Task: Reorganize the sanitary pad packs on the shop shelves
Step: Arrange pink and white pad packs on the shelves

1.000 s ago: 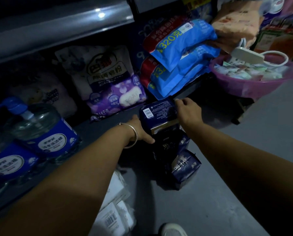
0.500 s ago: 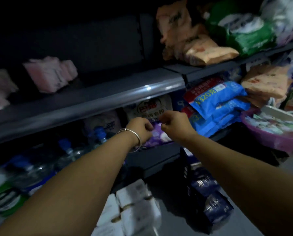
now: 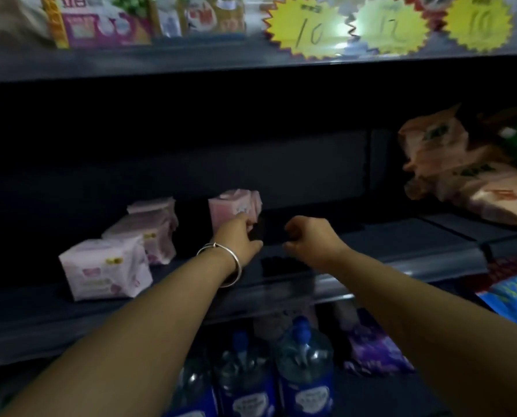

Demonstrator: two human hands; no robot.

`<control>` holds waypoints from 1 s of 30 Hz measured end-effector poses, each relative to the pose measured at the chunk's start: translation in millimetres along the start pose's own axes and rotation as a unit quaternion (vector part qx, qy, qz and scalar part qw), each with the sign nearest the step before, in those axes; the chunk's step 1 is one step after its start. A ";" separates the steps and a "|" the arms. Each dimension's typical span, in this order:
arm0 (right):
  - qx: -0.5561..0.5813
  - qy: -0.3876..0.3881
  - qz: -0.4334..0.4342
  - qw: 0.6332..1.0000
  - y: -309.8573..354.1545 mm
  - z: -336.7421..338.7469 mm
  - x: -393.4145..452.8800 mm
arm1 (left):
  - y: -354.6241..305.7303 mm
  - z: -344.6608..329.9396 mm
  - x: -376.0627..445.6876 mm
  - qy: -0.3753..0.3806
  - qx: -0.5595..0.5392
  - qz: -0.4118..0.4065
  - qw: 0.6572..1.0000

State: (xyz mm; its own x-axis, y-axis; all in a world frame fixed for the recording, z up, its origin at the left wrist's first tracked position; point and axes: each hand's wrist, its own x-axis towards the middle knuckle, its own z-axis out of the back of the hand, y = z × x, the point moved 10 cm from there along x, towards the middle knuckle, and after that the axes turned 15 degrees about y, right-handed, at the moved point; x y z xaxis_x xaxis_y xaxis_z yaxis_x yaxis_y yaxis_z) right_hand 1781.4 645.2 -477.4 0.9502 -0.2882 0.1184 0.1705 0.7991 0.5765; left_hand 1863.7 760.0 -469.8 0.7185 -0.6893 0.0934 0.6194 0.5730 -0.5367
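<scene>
A dark pack is held between both hands above the near edge of the middle shelf. The left hand, with a bangle on its wrist, is closed on the pack's left end; the right hand is curled shut on its right end. A pink pack stands just behind the left hand, further back on the shelf. Three pale packs are lined up to the left. Bottles are seen below
</scene>
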 end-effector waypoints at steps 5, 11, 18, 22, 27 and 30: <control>-0.038 0.045 -0.012 0.998 3.2 -10.8 72.0 | 40.6 35.0 42.2 -0.080 0.020 0.074 0.994; -0.073 0.088 -0.016 0.993 0.5 -23.0 138.4 | 91.1 29.4 100.7 -0.121 -0.072 0.176 0.974; -0.035 0.084 -0.035 0.995 -20.0 -36.1 191.4 | 129.0 31.4 130.4 -0.173 -0.164 0.126 0.963; -0.067 0.077 -0.055 0.993 -20.5 -44.6 219.0 | 151.5 44.3 120.3 -0.208 -0.155 0.171 0.951; -0.058 0.043 -0.052 0.996 -17.4 -46.6 248.6 | 160.8 46.1 127.8 -0.202 -0.156 0.152 0.955; -0.062 0.067 -0.043 0.995 -15.1 -50.8 261.9 | 162.1 44.0 133.6 -0.194 -0.159 0.150 0.956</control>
State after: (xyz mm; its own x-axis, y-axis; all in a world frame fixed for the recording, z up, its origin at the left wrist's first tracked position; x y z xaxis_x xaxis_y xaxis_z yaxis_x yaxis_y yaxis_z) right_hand 2041.0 584.4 -496.1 0.9555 -0.2921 -0.0408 0.2757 0.8354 0.4756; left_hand 2074.1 780.3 -507.4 0.9505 -0.2630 0.1656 0.2831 0.5128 -0.8105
